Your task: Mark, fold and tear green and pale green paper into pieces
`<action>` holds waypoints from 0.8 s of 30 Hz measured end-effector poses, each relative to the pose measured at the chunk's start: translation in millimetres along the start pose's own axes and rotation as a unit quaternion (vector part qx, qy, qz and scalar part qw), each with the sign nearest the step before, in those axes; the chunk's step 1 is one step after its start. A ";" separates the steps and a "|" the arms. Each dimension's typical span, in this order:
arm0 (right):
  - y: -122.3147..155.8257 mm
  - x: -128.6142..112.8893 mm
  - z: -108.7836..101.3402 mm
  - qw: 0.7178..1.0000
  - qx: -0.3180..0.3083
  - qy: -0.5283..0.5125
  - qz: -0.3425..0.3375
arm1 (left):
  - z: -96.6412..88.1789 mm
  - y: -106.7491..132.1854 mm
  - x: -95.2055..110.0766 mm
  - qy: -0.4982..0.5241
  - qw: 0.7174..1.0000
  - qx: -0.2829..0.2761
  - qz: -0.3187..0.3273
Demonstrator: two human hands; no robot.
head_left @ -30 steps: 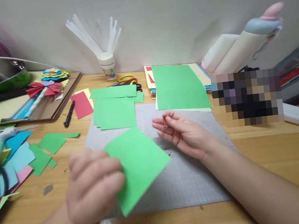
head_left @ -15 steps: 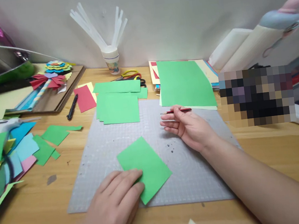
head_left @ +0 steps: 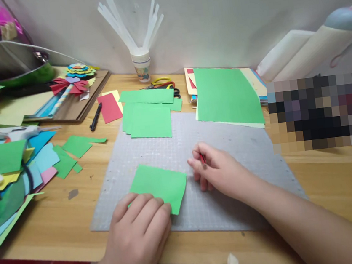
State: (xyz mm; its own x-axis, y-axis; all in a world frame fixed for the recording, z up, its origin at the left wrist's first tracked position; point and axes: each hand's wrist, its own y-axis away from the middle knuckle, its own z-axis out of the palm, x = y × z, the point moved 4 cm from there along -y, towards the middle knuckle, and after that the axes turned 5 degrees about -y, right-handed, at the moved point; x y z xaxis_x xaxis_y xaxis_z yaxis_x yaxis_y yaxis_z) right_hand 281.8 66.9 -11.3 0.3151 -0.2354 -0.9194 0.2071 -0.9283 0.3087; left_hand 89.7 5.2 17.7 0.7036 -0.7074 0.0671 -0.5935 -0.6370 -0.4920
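A small rectangle of green paper [head_left: 160,180] lies turned at a slant on the grey cutting mat [head_left: 235,201]. My left hand [head_left: 142,229] is closed over its near left edge, fingers together; the thumb is hidden underneath. To the right of the paper, just above the mat, my right hand [head_left: 211,166] grips a thin red and black pencil [head_left: 203,160] between thumb and fingers. Its other fingers are curled, and a small gap separates them from the paper.
Cut green sheets [head_left: 151,122] lie at the mat's back edge, scissors [head_left: 162,82] behind them. A large green sheet [head_left: 227,96] covers a paper stack. A cup [head_left: 142,67] holds white sticks. Left stand a black pen [head_left: 96,117], paper scraps [head_left: 76,146] and a glue gun [head_left: 14,132].
The small green paper has turned on the mat under my left hand. My right hand has come down closer to it, its fingers curling in and the pencil swung round.
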 end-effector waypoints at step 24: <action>6.6 -13.8 15.4 0.978 -0.044 -0.176 -0.105 | -3.9 7.5 -58.1 0.461 0.765 -0.036 -0.448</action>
State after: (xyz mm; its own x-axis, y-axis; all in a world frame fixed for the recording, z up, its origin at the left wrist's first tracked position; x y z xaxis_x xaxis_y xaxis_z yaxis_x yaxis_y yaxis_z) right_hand 264.5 59.6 -0.3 -0.0789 -0.1406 -0.9869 0.3160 -0.9425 0.1090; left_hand 42.8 40.3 13.5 0.2851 0.1293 0.9497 -0.0777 -0.9845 0.1573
